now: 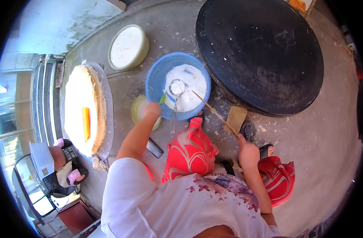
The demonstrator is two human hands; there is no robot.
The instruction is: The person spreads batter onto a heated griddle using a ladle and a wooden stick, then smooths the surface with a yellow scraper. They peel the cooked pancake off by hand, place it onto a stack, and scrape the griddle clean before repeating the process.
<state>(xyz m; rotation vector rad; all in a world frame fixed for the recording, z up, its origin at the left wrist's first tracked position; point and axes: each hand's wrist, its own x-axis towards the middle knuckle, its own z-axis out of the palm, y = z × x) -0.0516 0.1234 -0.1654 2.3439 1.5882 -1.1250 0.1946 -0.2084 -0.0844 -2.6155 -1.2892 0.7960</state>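
Note:
My left hand (151,109) is closed at the near left rim of a blue basin (153,73), on a small green piece (162,98), perhaps a handle. White batter (195,83) lies in the basin. A metal ladle (176,88) rests in it with batter in its bowl, its handle leaning over the near rim, apart from my left hand. My right hand (249,152) is closed around a thin wooden stick (218,114), whose far tip reaches over the basin's right side. Under my left wrist, a light green bowl (138,107) is partly hidden.
A large round black griddle (260,55) stands at the right. A bowl of white batter (128,47) sits behind the basin. At the left, a stack of thin flatbreads (80,83) carries a yellow-orange strip (86,123). A dark phone-like device (154,148) lies near my left forearm.

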